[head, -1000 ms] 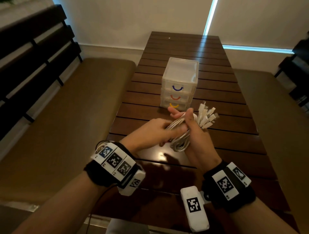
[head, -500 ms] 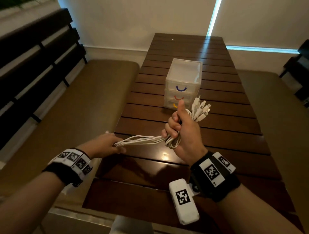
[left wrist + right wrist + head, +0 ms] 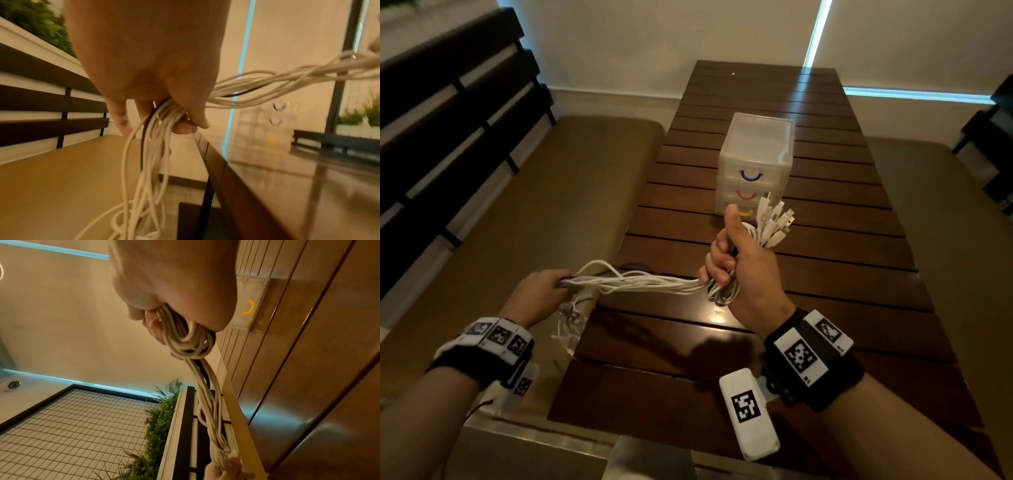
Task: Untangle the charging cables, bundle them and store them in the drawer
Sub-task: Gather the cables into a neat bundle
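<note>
A bunch of white charging cables (image 3: 647, 281) stretches between my two hands above the table's left edge. My right hand (image 3: 726, 253) grips one end in a fist, thumb up, with the plugs (image 3: 774, 222) fanning out above it and a loop hanging below (image 3: 189, 344). My left hand (image 3: 551, 284) grips the cables (image 3: 164, 116) further along, beyond the table edge; their loose tails (image 3: 571, 325) dangle below it. One dark cable runs among the white ones. The clear three-drawer box (image 3: 756, 161) stands mid-table, all drawers shut, with blue, red and yellow handles.
The dark slatted wooden table (image 3: 825, 274) runs away from me. Brown cushioned benches (image 3: 534, 212) flank it on both sides, with a dark slatted backrest (image 3: 448, 102) at the left. A wall closes the far end.
My left hand slid left along the cables, away from the right hand, drawing the bunch out straight. The right hand kept its grip and shifted slightly.
</note>
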Demonstrator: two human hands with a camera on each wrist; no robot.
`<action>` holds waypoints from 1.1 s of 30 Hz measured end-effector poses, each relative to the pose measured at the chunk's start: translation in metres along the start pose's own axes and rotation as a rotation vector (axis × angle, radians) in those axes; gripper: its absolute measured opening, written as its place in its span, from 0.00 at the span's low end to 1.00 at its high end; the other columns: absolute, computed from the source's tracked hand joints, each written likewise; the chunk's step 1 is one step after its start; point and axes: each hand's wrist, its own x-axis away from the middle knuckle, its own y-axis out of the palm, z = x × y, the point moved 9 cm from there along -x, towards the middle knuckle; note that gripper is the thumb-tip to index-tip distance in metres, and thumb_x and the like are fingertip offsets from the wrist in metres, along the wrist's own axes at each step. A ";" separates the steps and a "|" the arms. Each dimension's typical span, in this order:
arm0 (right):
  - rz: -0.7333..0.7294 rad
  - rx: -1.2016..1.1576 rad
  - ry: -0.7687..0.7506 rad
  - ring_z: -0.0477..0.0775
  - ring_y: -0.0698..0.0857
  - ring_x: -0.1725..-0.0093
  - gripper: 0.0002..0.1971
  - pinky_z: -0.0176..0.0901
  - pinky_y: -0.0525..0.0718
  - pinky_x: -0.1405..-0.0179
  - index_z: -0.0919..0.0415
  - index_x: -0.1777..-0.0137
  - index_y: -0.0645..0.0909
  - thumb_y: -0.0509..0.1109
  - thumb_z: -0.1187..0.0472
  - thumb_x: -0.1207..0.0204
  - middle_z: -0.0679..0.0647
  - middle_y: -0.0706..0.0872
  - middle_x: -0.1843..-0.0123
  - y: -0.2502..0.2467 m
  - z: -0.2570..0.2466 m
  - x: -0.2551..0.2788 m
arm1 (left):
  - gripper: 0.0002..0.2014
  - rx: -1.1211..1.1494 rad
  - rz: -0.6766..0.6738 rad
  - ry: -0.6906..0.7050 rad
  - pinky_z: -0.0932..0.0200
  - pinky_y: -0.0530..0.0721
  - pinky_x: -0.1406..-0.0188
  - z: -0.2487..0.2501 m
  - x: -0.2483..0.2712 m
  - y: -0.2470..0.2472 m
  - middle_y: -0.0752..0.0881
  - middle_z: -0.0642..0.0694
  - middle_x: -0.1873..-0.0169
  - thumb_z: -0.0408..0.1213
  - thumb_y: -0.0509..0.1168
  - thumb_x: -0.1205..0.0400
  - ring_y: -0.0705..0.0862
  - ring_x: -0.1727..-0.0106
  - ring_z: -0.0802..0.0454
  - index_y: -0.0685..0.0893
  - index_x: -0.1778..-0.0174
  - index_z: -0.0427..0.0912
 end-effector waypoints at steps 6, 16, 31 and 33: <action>0.035 -0.009 -0.097 0.45 0.64 0.86 0.23 0.38 0.72 0.81 0.56 0.72 0.68 0.66 0.43 0.22 0.47 0.63 0.83 -0.016 -0.040 -0.001 | 0.03 0.244 0.283 0.107 0.56 0.76 0.67 0.043 -0.002 -0.050 0.86 0.47 0.69 0.39 0.73 0.21 0.84 0.65 0.50 0.87 0.61 0.48; 0.224 0.074 -0.112 0.45 0.60 0.88 0.25 0.36 0.66 0.83 0.55 0.77 0.68 0.69 0.43 0.25 0.48 0.60 0.85 -0.077 -0.046 0.012 | 0.51 0.000 -0.268 0.253 0.55 0.70 0.25 0.116 0.014 0.007 0.63 0.51 0.21 0.63 0.75 0.33 0.65 0.22 0.52 0.58 0.16 0.57; 0.205 -0.043 -0.085 0.57 0.90 0.57 0.23 0.44 0.86 0.58 0.58 0.74 0.68 0.66 0.43 0.26 0.55 0.78 0.77 -0.084 -0.042 0.029 | 0.20 0.598 -0.390 0.591 0.42 0.86 0.54 0.328 0.076 0.039 0.91 0.49 0.64 0.63 0.66 0.24 0.89 0.61 0.53 0.87 0.56 0.48; 0.144 0.009 -0.100 0.57 0.90 0.43 0.23 0.49 0.83 0.40 0.58 0.75 0.72 0.63 0.43 0.25 0.59 0.90 0.65 -0.077 -0.044 0.028 | 0.12 0.719 -0.394 0.566 0.43 0.87 0.55 0.325 0.076 0.041 0.89 0.51 0.67 0.58 0.66 0.22 0.88 0.63 0.52 0.86 0.60 0.54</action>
